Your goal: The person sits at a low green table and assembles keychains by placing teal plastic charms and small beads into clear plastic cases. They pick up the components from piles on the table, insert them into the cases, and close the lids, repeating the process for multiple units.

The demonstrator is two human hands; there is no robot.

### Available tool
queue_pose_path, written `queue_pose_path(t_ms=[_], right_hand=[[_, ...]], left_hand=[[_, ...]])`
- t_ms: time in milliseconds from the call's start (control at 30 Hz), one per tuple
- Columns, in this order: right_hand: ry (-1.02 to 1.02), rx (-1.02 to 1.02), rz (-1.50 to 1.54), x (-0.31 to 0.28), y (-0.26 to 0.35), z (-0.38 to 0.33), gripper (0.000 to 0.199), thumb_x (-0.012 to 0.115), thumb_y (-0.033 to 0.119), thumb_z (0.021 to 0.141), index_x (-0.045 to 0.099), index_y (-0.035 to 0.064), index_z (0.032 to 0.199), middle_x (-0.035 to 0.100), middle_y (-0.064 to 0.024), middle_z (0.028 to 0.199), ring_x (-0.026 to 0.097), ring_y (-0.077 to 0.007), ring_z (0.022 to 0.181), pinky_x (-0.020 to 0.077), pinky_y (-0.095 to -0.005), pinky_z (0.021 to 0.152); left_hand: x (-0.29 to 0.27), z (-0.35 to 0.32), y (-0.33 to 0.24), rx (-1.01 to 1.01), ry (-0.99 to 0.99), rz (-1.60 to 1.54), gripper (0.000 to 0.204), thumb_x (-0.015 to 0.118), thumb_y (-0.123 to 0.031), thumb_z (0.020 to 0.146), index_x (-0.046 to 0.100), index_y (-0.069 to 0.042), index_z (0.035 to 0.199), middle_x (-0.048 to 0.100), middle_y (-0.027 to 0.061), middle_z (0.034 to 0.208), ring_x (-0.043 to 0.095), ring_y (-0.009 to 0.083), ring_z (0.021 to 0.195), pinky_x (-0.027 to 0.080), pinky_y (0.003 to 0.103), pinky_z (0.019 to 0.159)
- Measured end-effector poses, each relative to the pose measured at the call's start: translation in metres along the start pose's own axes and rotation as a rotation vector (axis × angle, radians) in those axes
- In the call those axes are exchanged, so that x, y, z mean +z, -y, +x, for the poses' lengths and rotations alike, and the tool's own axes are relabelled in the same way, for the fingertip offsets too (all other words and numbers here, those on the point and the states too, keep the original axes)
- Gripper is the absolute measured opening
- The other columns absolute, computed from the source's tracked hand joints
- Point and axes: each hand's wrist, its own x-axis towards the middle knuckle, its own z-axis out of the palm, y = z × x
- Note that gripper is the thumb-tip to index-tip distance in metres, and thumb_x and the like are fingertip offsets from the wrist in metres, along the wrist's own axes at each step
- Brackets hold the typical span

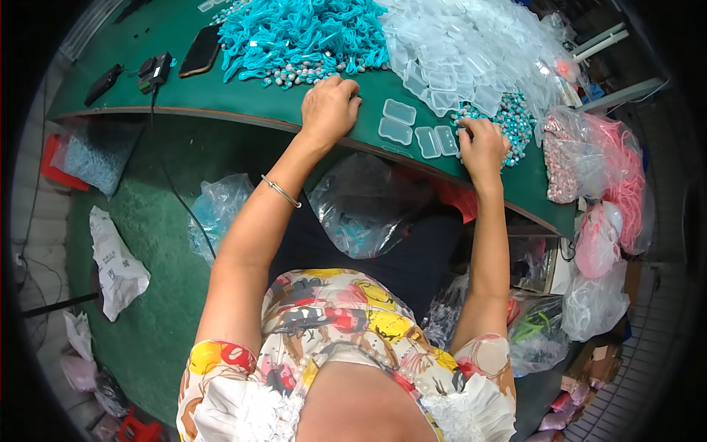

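My left hand point(329, 110) rests at the table's front edge, at the near side of a heap of turquoise cords point(305, 33) with silvery beads point(298, 72) along its rim. Its fingers are curled; what they hold, if anything, is hidden. Further right, my right hand point(484, 147) bends its fingers together at a pile of turquoise and silver beads point(515, 121); whatever is between the fingertips cannot be made out. Just left of it lies an opened clear plastic box point(427, 142). Another opened clear box point(398, 112) sits between the hands.
Many clear boxes point(460, 44) are heaped at the back right. A phone point(200, 51) and a small black device point(154, 72) with a cable lie on the green table point(243, 96). Bags of pink cords point(626, 184) hang at the right edge. Plastic bags point(364, 206) are under the table.
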Motion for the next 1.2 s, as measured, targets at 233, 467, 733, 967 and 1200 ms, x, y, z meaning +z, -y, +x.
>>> queue_pose_path(t_ms=[233,467,733,967,1200], right_hand=[[0.013,-0.07,-0.14,0.008,0.007,0.019,0.009,0.071,0.018,0.079,0.072,0.0149,0.087,0.067,-0.0018,0.089,0.06,-0.0246,0.092,0.0342,-0.0459,0.084],[-0.06,0.047,0.205,-0.004,0.022,0.013,0.003,0.068,0.015,0.078,0.069,0.0153,0.081,0.068,0.0017,0.084,0.063,-0.0201,0.088,0.0352,-0.0426,0.085],[-0.037,-0.157,0.354,0.005,0.093,-0.006,0.009,0.075,0.013,0.076,0.069,0.0144,0.083,0.066,0.0022,0.082,0.061,-0.0193,0.086,0.0337,-0.0412,0.088],[0.12,-0.206,0.346,0.005,0.089,-0.001,0.009,0.075,0.016,0.077,0.071,0.0143,0.085,0.066,0.0009,0.082,0.06,-0.0217,0.087,0.0341,-0.0426,0.088],[0.168,-0.196,0.471,0.003,0.082,0.031,0.009,0.069,0.02,0.082,0.071,0.0133,0.087,0.069,-0.0028,0.088,0.063,-0.026,0.085,0.0395,-0.0427,0.078]], left_hand=[[0.004,-0.003,0.003,0.005,-0.045,-0.081,0.014,0.072,-0.01,0.079,0.067,-0.007,0.091,0.065,0.0091,0.085,0.063,0.0285,0.077,0.051,0.04,0.069],[-0.016,-0.009,-0.024,-0.035,0.155,-0.564,0.016,0.072,-0.006,0.079,0.07,-0.003,0.094,0.066,0.0078,0.084,0.057,0.0145,0.062,0.048,0.029,0.058],[-0.003,-0.013,-0.037,0.159,0.225,-0.37,0.01,0.071,-0.006,0.076,0.069,-0.005,0.086,0.066,0.0118,0.084,0.064,0.0325,0.084,0.051,0.042,0.074],[-0.005,-0.021,-0.037,0.157,0.204,-0.34,0.022,0.073,-0.015,0.075,0.068,-0.007,0.095,0.06,0.0109,0.092,0.061,0.0316,0.09,0.049,0.044,0.078],[-0.018,-0.019,-0.029,0.22,0.343,-0.181,0.042,0.077,-0.025,0.076,0.062,-0.01,0.113,0.058,0.0101,0.098,0.058,0.0311,0.098,0.046,0.044,0.082]])
